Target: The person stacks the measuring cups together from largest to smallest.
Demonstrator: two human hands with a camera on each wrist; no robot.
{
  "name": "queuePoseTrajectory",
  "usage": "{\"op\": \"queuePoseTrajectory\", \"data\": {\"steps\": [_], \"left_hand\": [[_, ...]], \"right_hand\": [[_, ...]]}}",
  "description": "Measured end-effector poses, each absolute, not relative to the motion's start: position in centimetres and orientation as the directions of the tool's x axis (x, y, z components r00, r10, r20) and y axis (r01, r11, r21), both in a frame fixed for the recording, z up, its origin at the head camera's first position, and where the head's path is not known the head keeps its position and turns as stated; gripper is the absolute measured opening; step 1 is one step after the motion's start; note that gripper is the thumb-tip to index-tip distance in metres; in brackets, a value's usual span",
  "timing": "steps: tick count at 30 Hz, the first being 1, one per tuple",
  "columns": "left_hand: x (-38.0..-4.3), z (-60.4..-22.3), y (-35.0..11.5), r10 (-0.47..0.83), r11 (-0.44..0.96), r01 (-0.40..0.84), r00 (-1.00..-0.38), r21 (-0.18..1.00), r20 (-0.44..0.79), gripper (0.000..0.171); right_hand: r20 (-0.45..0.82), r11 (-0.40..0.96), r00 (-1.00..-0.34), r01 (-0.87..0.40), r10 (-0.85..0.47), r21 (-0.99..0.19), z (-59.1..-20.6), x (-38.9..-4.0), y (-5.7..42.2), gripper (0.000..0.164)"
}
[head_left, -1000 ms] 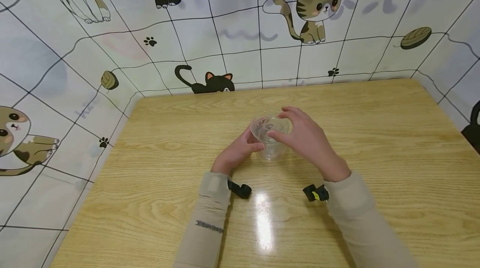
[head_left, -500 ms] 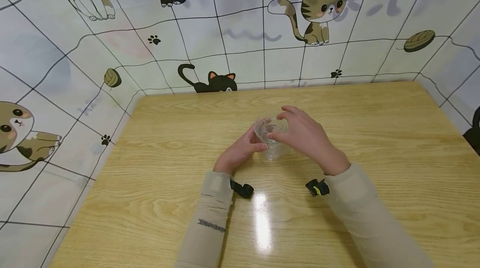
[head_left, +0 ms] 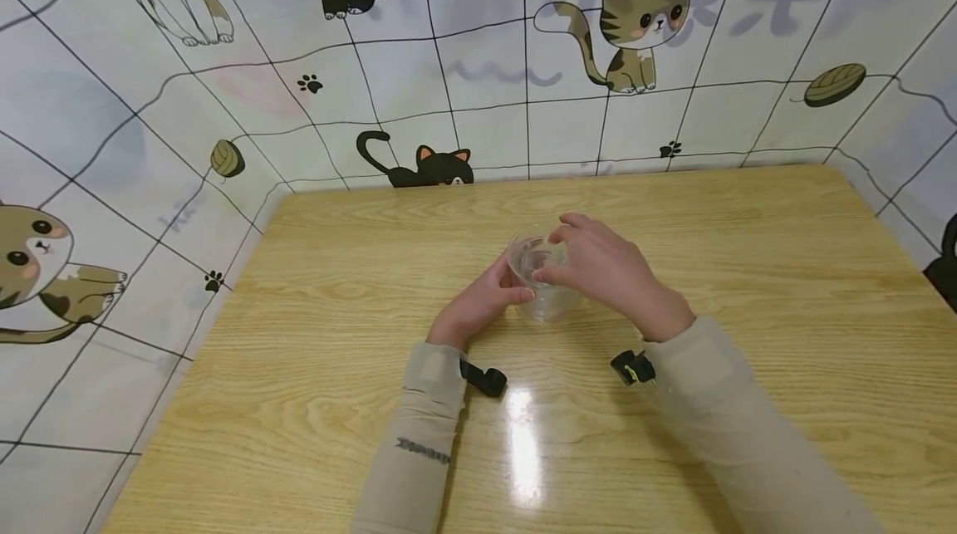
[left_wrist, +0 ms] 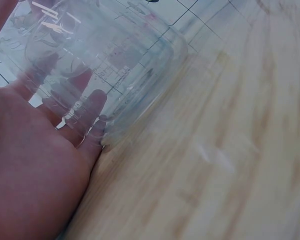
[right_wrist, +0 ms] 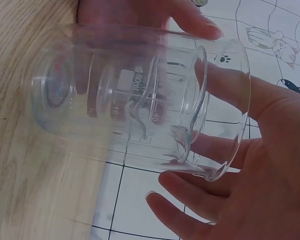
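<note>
A large clear glass beaker stands on the wooden table, with a smaller beaker nested inside it. Printed volume marks, one reading 50 ml, show on the small beaker in the right wrist view. From the left side, my left hand grips the large beaker, thumb in front and fingers wrapped behind its wall. My right hand comes over the top from the right. Its thumb and index finger reach within the large rim and pinch the small beaker's lip, while the other fingers stay outside the large beaker.
The light wood table runs back to a tiled wall covering printed with cartoon cats. Black straps sit at both wrists, over beige sleeves. A bright light reflection lies on the tabletop in front of the beakers.
My right wrist has moved slightly forward, away from my body, with the fingers staying at the small beaker's lip. My left hand keeps its hold. The head view has shifted a little.
</note>
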State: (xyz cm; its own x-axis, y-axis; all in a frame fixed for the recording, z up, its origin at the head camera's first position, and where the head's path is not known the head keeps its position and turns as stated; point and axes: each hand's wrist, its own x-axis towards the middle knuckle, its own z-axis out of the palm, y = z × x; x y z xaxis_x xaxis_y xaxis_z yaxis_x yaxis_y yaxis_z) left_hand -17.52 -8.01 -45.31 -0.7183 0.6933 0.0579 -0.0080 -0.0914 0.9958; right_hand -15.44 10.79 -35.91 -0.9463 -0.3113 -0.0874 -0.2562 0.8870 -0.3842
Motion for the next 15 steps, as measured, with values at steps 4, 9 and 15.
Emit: {"op": "queuePoseTrajectory", "data": {"steps": [4, 9, 15], "left_hand": [[-17.54, -45.40, -8.03, 0.693, -0.097, -0.018, -0.719, 0.995, 0.054, 0.069], [-17.57, -45.35, -7.83, 0.698, -0.094, -0.007, -0.714, 0.996, 0.061, 0.068], [-17.77, -45.35, -7.84, 0.702, -0.087, 0.001, -0.709, 0.996, 0.062, 0.068]], "right_hand": [[-0.098, 0.895, -0.945, -0.258, -0.312, -0.363, -35.79, -15.63, 10.58, 0.059], [-0.115, 0.905, -0.940, -0.270, -0.322, -0.331, -35.60, -15.64, 10.48, 0.056], [-0.138, 0.911, -0.935, -0.274, -0.327, -0.307, -35.19, -15.73, 10.20, 0.052]]}}
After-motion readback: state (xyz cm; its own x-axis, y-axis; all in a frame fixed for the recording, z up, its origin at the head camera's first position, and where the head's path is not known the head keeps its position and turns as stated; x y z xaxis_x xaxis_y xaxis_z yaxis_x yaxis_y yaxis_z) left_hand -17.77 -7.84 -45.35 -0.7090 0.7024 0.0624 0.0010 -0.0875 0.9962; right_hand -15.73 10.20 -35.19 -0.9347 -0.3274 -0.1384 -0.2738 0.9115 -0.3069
